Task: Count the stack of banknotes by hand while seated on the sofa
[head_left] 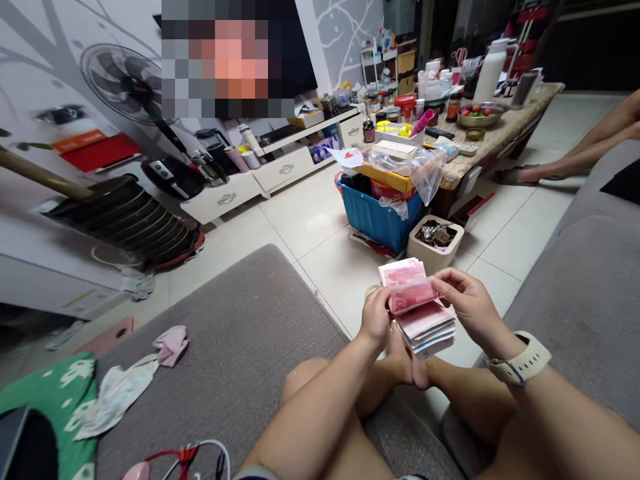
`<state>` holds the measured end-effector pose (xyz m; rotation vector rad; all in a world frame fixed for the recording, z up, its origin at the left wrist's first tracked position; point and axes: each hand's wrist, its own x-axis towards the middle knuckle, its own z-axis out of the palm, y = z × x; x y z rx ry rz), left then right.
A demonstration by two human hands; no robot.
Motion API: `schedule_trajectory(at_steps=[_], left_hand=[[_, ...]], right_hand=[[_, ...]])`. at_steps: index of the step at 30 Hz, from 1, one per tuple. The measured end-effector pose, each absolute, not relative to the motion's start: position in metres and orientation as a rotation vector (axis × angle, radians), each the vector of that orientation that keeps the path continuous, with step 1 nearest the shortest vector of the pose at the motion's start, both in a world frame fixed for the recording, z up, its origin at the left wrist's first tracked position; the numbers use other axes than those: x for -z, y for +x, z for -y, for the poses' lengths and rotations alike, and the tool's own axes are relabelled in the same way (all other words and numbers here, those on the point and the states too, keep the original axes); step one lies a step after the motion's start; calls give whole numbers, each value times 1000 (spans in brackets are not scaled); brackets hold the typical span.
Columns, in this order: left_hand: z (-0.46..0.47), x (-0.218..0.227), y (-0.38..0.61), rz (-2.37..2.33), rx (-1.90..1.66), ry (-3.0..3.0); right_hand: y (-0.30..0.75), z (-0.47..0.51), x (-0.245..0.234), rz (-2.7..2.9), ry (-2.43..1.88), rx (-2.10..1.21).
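Observation:
I hold a thick stack of pink banknotes point(423, 313) over my crossed legs. My left hand point(376, 319) is closed on the stack's left end, thumb on top. My right hand point(467, 303), with a pale watch on the wrist, pinches the right edge of one note that is curled up and lifted from the pile. The stack's lower layers fan out a little beneath my right palm.
I sit on a grey sofa point(235, 347) with crumpled cloths point(130, 377) on it. Ahead stand a small bin point(434, 241), a blue crate point(377, 217) and a cluttered low table point(480, 130). Another person's legs point(585, 150) show at right. A fan point(120, 83) stands left.

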<state>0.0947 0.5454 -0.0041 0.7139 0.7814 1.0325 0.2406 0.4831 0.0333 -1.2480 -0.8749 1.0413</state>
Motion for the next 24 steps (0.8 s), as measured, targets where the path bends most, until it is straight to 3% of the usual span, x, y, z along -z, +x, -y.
schedule_trajectory(at_steps=[9,24], left_hand=[[-546,8,93,-729,-957,723],[-543,4,92,-699,-917,820]], right_hand=[[243,-486,-31,829,-1346,-959],[242,-485,-28,752,-1321,-1096]])
